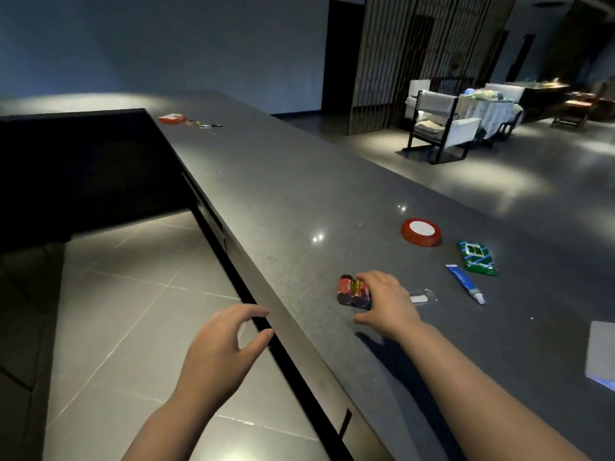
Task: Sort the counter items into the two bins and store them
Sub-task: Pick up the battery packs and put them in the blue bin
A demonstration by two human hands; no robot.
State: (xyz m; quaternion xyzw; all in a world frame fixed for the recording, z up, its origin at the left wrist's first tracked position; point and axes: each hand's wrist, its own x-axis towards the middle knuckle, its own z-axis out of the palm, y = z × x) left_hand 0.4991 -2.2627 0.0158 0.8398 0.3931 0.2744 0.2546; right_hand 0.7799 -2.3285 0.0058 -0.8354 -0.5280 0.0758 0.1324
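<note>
1. Far left is just tiled floor (133, 294) below the counter edge, with a dark recess above it.
2. Way back on the counter (299, 181) there's a red packet (172, 118) with a pen (209, 125) just beside it, well apart from everything else.
3. Left hand (219, 347) hangs off the counter's near edge over the floor, fingers loosely curled with thumb and forefinger apart, holding nothing.
4. Battery pack (352, 291), red and gold cells shrink-wrapped together, lies on the counter near the edge.
5. Right hand (386, 301) is down over the right side of that pack. Fingers touch its top and the thumb is spread wide along the counter below it, so it's a wide grasp, not closed round the pack.
6. Just right of that hand is a small clear packet (422, 296) with something white inside. Can't tell what.
7. Farther back, a red tape roll (421, 231) lies flat.
8. Then a blue tube (464, 282), white cap pointing toward the near side, with a green packet (478, 258) just beside it.
9. At the right edge, a white corner (600, 354) of something pokes in, cut off.
10. Background right, past the counter: white armchairs (439, 124) and a slatted screen (416, 44).
</note>
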